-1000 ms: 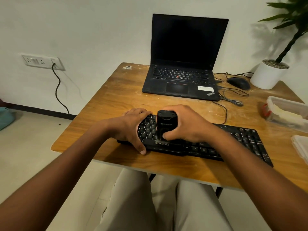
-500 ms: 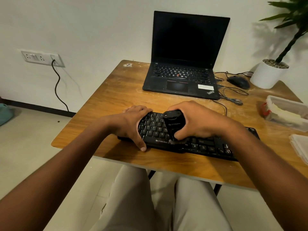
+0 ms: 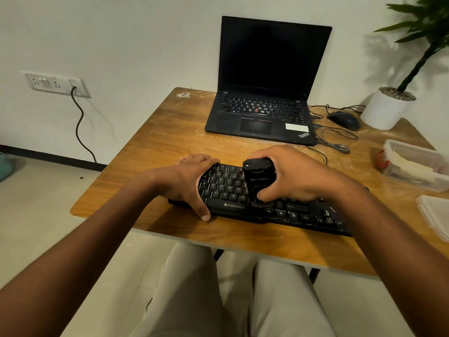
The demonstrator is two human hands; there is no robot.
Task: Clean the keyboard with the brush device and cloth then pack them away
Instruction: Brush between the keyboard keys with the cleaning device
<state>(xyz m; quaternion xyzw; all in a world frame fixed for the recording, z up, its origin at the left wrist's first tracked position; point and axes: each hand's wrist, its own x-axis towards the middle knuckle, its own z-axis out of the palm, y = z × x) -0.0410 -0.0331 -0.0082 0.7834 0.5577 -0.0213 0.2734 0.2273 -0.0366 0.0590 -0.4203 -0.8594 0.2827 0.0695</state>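
We count one worktop (image 3: 170,142), one laptop (image 3: 264,93), one keyboard (image 3: 226,188), one brush (image 3: 257,176), one mouse (image 3: 345,119), one potted plant (image 3: 386,108) at two o'clock, one tub (image 3: 415,164) at three, one wall socket (image 3: 57,84) and two hands: left (image 3: 189,181), right (image 3: 298,173).
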